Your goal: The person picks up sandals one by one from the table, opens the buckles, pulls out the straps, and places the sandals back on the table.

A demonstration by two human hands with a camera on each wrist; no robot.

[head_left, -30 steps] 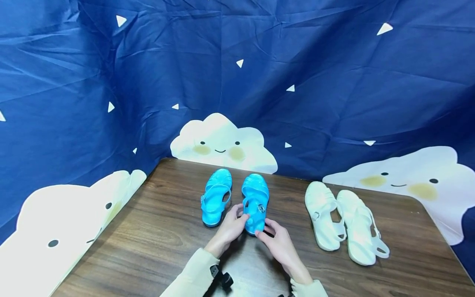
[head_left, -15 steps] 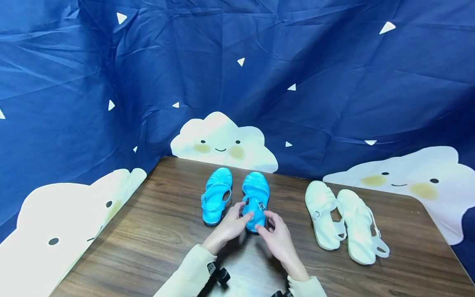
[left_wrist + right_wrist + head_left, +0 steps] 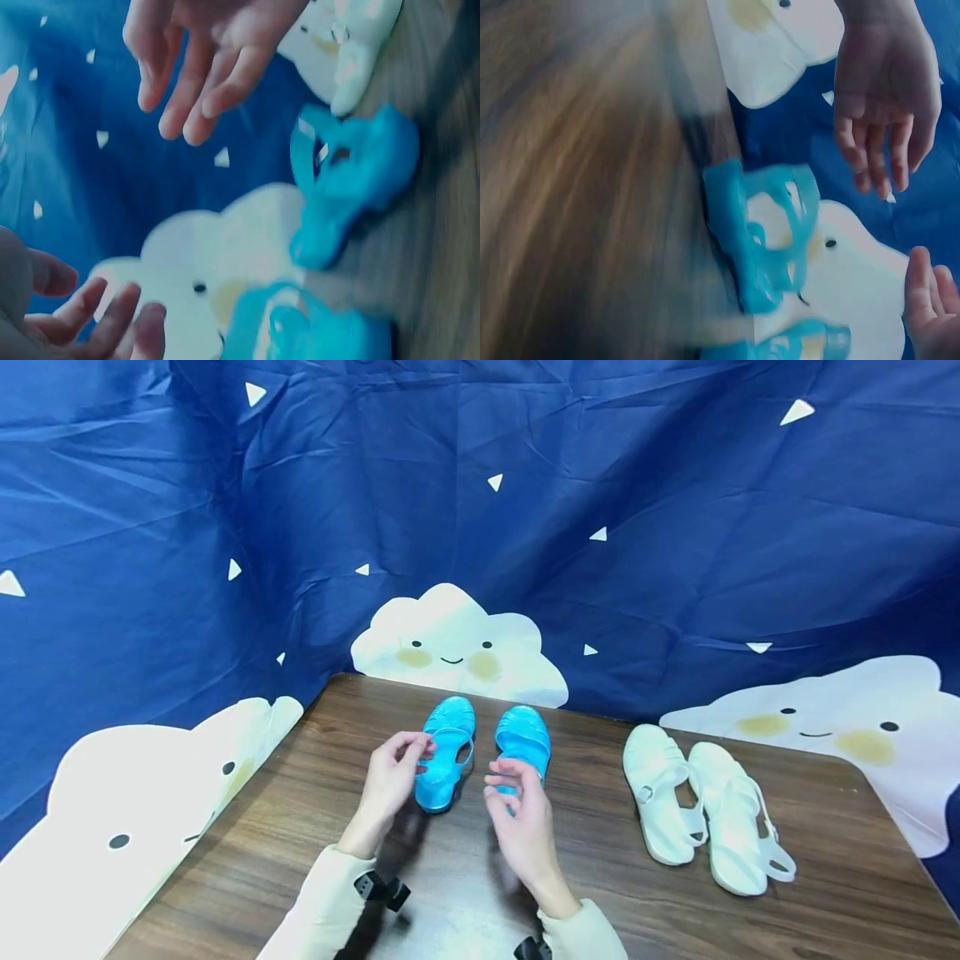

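Two blue sandals stand side by side on the wooden table, toes toward the backdrop. My left hand [image 3: 388, 781] hovers at the near left side of the left blue sandal [image 3: 448, 743], its fingers loosely bent and holding nothing. Over the heel end of the right blue sandal [image 3: 522, 735] is my right hand [image 3: 522, 827], relaxed and empty, hiding part of that sandal. The left wrist view shows a gap between both hands and the blue sandals [image 3: 360, 172]. In the right wrist view too, the hands are apart from the blue sandal [image 3: 761, 232].
A pair of white sandals, the left one [image 3: 658, 793] and the right one [image 3: 731, 818], lies on the right part of the wooden table [image 3: 300, 827]. A blue cloth [image 3: 420, 485] with clouds and triangles hangs behind the table.
Both hands have let go of the right blue sandal and moved left, the left hand farther, to beside the left blue sandal. The sandals keep their places on the table.
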